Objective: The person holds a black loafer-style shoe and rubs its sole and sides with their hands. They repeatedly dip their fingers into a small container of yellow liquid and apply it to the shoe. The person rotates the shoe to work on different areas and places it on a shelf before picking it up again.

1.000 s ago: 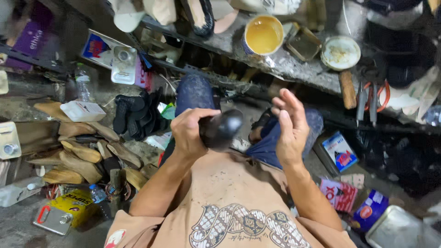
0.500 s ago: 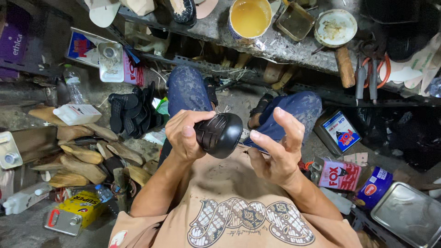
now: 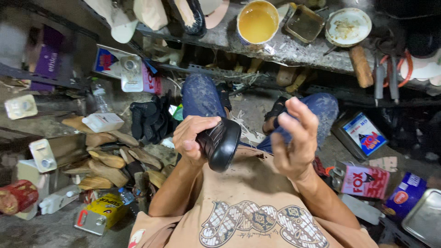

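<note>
1. Your left hand (image 3: 195, 138) grips the black shoe (image 3: 220, 143) above your lap.
2. Your right hand (image 3: 294, 140) is open, just beside it.
3. A loose one-handed grip could let it drop.

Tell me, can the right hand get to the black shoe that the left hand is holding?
Probably yes. The right hand is open and empty, raised just beside the black shoe that the left hand grips, and nothing lies in the gap between them.
</note>
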